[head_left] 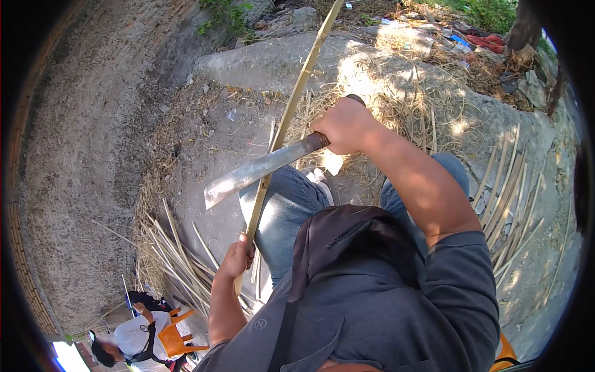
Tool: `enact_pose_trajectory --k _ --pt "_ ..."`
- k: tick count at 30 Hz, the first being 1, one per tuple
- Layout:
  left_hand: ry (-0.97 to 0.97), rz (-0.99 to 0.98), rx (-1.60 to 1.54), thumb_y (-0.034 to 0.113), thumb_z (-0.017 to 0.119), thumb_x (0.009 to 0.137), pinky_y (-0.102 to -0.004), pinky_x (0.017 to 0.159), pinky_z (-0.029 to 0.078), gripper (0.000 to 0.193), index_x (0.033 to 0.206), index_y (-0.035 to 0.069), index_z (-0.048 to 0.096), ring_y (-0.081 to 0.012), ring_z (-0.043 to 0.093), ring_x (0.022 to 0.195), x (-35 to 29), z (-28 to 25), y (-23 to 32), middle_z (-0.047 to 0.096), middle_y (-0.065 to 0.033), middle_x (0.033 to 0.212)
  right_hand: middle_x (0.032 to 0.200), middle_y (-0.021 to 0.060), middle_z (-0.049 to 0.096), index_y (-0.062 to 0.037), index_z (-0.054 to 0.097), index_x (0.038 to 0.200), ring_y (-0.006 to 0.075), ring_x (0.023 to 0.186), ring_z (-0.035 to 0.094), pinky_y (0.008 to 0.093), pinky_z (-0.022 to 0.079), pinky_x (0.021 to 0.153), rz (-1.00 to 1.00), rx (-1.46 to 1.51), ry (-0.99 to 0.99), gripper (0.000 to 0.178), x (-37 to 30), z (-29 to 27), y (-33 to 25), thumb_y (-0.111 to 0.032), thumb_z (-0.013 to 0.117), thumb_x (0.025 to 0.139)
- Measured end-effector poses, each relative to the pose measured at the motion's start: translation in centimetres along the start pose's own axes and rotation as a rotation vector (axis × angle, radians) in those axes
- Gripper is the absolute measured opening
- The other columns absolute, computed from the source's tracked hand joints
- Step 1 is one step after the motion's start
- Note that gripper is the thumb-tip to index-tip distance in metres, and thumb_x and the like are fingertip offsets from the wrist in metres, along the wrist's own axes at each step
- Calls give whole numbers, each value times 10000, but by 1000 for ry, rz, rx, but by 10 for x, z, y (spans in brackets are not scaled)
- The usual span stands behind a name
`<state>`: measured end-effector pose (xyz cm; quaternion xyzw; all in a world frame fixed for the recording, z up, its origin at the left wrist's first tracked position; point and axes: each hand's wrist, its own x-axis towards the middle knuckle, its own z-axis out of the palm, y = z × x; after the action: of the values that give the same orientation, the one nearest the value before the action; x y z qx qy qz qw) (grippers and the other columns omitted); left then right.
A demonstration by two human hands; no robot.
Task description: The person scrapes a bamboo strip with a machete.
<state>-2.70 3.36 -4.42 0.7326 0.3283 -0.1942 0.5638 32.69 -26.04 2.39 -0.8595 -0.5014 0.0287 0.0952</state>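
My right hand (347,127) is closed around the dark handle of a machete (263,167). The wide, worn blade points left and lies across a long bamboo strip (291,108). Down by my left thigh, my left hand (237,257) grips that strip near its lower end. The strip slants from there past my knee and up beyond the top edge of the view. Thin curls stand out from its upper part. Part of the strip is hidden under the blade.
Loose bamboo strips lie on the ground at left (180,254) and in another bundle at right (511,192). A heap of shavings (396,93) lies ahead beside a low concrete ledge (266,62). At lower left another person (136,335) sits on an orange chair (175,335).
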Motion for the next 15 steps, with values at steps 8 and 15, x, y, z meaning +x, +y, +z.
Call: enact_pose_trajectory --k 8,15 --pt "-17 -72 40 712 280 1043 -298 458 261 704 742 104 469 -108 295 452 -1 -8 12 331 33 559 1018 149 745 -153 717 1054 361 973 710 480 551 866 698 421 188 256 -6 40 97 -247 644 827" --pt "-27 32 21 705 263 1048 -299 463 265 705 751 98 464 -115 304 462 10 -7 -8 335 26 561 814 130 717 -138 686 929 363 846 710 503 545 776 198 178 144 165 6 29 34 -232 679 794"
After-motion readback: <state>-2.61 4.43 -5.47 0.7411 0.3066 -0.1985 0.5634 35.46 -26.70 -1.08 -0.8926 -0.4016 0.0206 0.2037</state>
